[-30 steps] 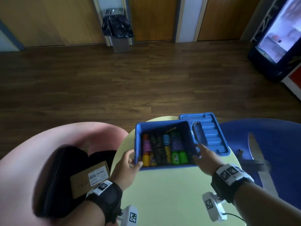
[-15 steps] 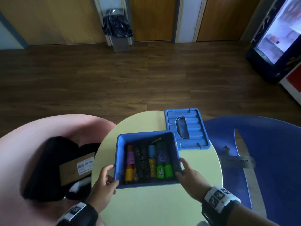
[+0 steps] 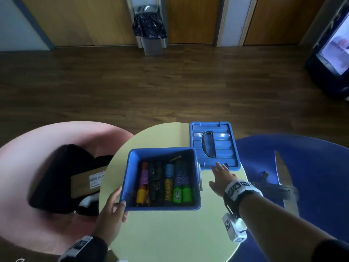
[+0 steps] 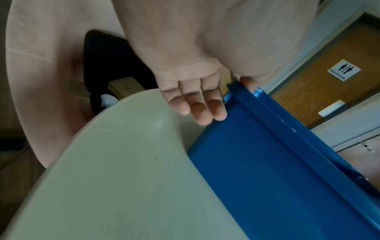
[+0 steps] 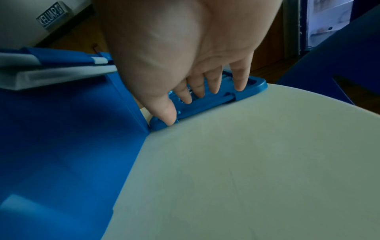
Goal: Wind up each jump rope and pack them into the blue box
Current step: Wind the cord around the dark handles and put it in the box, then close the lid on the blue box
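A shared lounge or lobby in a public building, not a home: a restroom sign (image 4: 344, 69) is fixed to a wooden door (image 4: 320, 84), a lined waste bin (image 3: 151, 37) stands against the wall, and a lit drinks fridge (image 3: 334, 48) glows in the corner. Pink (image 3: 37, 140) and blue (image 3: 311, 167) tub chairs flank a small round table (image 3: 170, 233) on dark wood flooring (image 3: 132, 82)

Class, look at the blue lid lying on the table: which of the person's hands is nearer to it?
Right. The right hand reaches over the blue lid's near edge, fingers at it. The left hand is on the blue box's opposite, left side.
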`<act>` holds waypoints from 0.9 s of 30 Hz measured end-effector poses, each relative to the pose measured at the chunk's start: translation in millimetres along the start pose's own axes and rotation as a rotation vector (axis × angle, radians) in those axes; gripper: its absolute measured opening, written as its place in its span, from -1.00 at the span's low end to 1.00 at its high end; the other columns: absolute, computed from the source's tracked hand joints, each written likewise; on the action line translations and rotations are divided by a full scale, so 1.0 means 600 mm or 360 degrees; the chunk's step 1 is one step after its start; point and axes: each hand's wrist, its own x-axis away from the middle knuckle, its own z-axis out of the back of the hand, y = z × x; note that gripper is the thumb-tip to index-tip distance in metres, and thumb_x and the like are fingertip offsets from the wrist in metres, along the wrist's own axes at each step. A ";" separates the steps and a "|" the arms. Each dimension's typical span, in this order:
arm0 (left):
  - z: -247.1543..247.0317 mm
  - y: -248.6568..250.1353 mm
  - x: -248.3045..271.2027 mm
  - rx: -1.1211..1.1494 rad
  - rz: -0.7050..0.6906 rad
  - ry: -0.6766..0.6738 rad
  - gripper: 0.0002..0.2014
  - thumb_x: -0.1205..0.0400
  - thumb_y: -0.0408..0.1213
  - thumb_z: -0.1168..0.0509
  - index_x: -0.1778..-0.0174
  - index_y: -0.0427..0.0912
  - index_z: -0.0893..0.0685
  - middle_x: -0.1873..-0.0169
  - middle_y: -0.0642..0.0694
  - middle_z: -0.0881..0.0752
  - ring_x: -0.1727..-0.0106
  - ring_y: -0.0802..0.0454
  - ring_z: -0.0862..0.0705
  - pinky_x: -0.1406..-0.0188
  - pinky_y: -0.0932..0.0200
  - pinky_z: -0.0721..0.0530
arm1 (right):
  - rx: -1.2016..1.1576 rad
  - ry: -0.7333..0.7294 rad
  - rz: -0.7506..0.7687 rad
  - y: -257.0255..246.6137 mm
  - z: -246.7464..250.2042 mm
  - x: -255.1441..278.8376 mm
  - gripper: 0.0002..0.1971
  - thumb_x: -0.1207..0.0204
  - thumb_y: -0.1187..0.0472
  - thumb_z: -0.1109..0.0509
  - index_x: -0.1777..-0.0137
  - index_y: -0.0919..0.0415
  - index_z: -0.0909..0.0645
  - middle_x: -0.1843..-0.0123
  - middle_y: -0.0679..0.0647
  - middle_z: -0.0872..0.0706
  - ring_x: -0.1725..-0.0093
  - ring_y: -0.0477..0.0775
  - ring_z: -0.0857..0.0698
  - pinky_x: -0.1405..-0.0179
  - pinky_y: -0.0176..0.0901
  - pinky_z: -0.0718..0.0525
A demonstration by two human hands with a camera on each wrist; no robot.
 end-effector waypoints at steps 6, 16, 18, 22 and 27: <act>0.015 0.004 0.001 -0.0090 0.0034 -0.0065 -0.35 -0.76 -0.32 -0.24 -0.08 0.83 -0.47 0.49 -0.12 -0.69 0.44 -0.05 -0.63 0.08 -0.11 -0.65 | -0.0074 -0.0090 -0.0012 0.022 -0.034 0.001 -0.39 -0.50 -0.06 -0.27 -0.56 -0.06 -0.26 -0.67 -0.06 -0.25 -0.55 0.18 -0.41 -0.40 0.25 -0.54; 0.017 0.007 0.004 -0.0039 0.0015 -0.0116 -0.38 -0.76 -0.31 -0.23 -0.12 0.79 -0.48 0.51 -0.13 -0.64 0.37 -0.09 -0.61 0.12 -0.10 -0.63 | -0.0355 0.0026 0.0034 0.046 -0.121 0.151 -0.57 -0.58 0.00 -0.28 -0.45 -0.02 -0.49 -0.51 -0.15 -0.47 -0.52 0.05 -0.41 -0.45 0.05 -0.50; 0.015 0.005 0.002 -0.0049 0.0015 -0.0115 -0.42 -0.76 -0.32 -0.24 -0.17 0.72 -0.49 0.52 -0.16 -0.64 0.37 -0.09 -0.61 0.08 -0.10 -0.61 | -0.0386 0.0049 0.0045 0.053 -0.137 0.176 -0.63 -0.59 0.01 -0.27 -0.38 -0.04 -0.54 -0.44 -0.19 -0.52 -0.45 0.00 -0.46 -0.39 -0.01 -0.52; 0.010 0.003 -0.002 -0.0083 0.0000 -0.0098 -0.53 -0.75 -0.36 -0.25 -0.33 0.40 -0.52 0.49 -0.26 -0.66 0.39 -0.08 -0.64 -0.03 -0.19 -0.67 | -0.0448 0.0318 -0.0153 0.071 -0.142 0.196 -0.68 -0.56 0.05 -0.33 -0.30 -0.02 -0.63 -0.29 -0.06 -0.64 -0.33 0.12 -0.54 -0.22 -0.05 -0.55; 0.007 -0.009 -0.009 -0.0121 0.0051 -0.0063 -0.56 -0.75 -0.30 -0.24 -0.30 0.46 -0.49 0.46 -0.24 -0.73 0.31 -0.17 -0.69 -0.07 -0.27 -0.70 | -0.1024 0.0398 -0.0942 0.113 -0.116 0.175 -0.42 -0.49 0.08 -0.48 -0.49 0.13 -0.42 -0.41 0.25 -0.49 -0.33 0.35 -0.50 -0.27 0.06 -0.49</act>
